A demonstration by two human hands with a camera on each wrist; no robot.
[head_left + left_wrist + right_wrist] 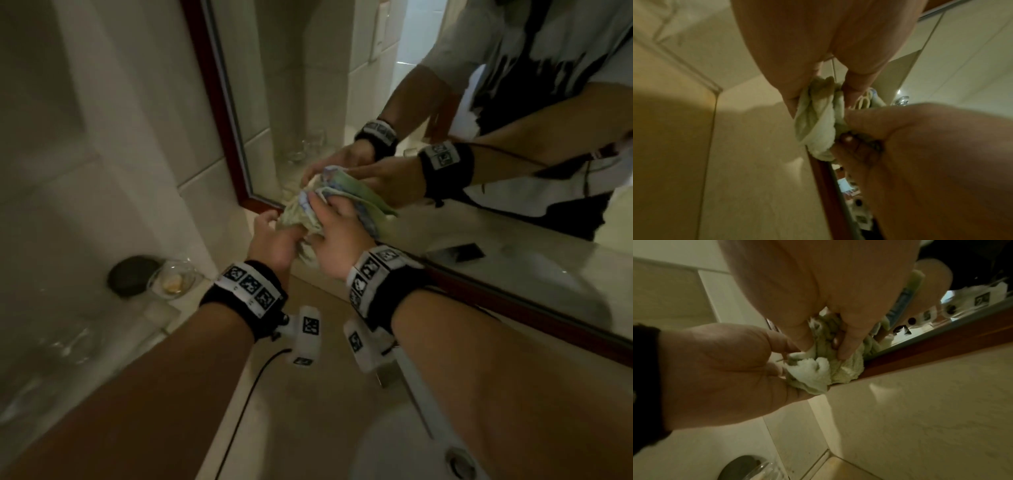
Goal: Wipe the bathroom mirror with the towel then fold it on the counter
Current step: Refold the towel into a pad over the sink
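At the counter's (318, 404) left edge by the wall stand a dark stone (132, 274) and a glass bowl (174, 279), touching. The left hand (277, 240) pinches the bunched towel (308, 212) from the left, fingers curled into its folds. The towel sits at the mirror's (342, 102) lower left corner, against the red frame. The right hand (337, 240) grips it from the right, fingers pressed together over the cloth.

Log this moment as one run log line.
towel: bunched, unfolded | left hand: grips towel | right hand: grips towel | place: mirror lower corner
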